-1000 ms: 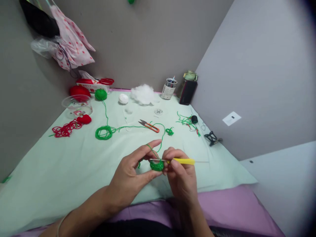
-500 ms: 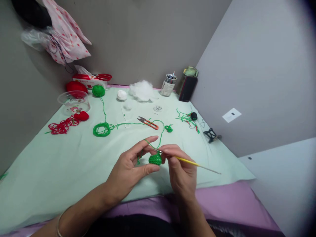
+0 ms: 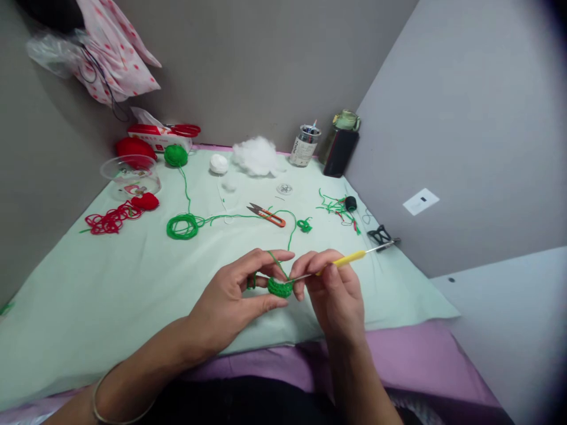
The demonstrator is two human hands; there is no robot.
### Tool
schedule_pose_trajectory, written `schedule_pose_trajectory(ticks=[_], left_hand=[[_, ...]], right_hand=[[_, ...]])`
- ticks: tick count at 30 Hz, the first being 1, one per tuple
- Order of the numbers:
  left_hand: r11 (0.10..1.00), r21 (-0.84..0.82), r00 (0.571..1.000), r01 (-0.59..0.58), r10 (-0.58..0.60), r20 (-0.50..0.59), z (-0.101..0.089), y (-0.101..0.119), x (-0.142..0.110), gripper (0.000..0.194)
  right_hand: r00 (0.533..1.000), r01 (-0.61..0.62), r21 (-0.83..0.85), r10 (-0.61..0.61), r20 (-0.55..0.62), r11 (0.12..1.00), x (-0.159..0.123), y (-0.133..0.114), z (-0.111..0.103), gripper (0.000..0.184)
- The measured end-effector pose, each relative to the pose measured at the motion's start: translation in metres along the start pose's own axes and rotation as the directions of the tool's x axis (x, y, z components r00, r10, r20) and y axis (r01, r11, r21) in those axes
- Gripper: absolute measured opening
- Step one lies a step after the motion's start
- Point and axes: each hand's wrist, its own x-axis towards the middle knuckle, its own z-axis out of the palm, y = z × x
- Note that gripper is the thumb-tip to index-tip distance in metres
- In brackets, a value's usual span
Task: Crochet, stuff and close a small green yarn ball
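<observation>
My left hand pinches a small green crochet piece between thumb and fingers, with white stuffing showing at its top. Green yarn passes over the raised index finger and winds about the lower fingers. In my right hand is a crochet hook with a yellow handle, held like a pencil. Its metal tip touches the upper right edge of the crochet piece; the exact stitch is too small to make out. From the piece, the yarn runs back to a green coil on the cloth.
Orange thread snips lie beyond my hands, beside a small green yarn piece. White stuffing, a pen tin and a bottle stand along the back. Red yarn and a clear tub are left. A black clip lies right.
The hook has swung so its back end points up and right rather than down. The crochet piece has tipped, showing its white-filled top again. The view has shifted slightly.
</observation>
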Motion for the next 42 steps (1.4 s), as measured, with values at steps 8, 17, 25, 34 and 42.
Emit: schedule_pose_trajectory(ticks=[8,17,25,34,42], left_hand=[[0.991,0.119,0.997,-0.064,0.057,0.061,-0.004,0.001,0.0,0.045],[0.99,0.129,0.999,-0.048,0.046,0.022,-0.006,0.0,0.002,0.043],[0.987,-0.161,0.987,0.03,-0.054,-0.151,0.013,-0.006,-0.005,0.041],[0.792,-0.543,0.959,0.28,-0.259,0.117,0.005,-0.002,0.002,0.057],[0.952,-0.244,0.973,0.185,-0.143,0.181,-0.012,-0.004,0.006,0.059]], right_hand=[[0.991,0.008,-0.087,0.004,0.137,0.996,-0.003,-0.01,-0.013,0.023],[0.933,0.327,-0.541,-0.171,0.318,0.775,-0.011,-0.021,-0.016,0.023],[0.83,0.46,-0.856,-0.458,0.319,0.236,-0.038,0.012,-0.004,0.059],[0.936,0.327,-0.487,-0.348,0.049,0.81,-0.02,0.002,0.001,0.031],[0.968,0.224,-0.302,-0.246,-0.037,0.927,-0.019,-0.005,-0.009,0.021]])
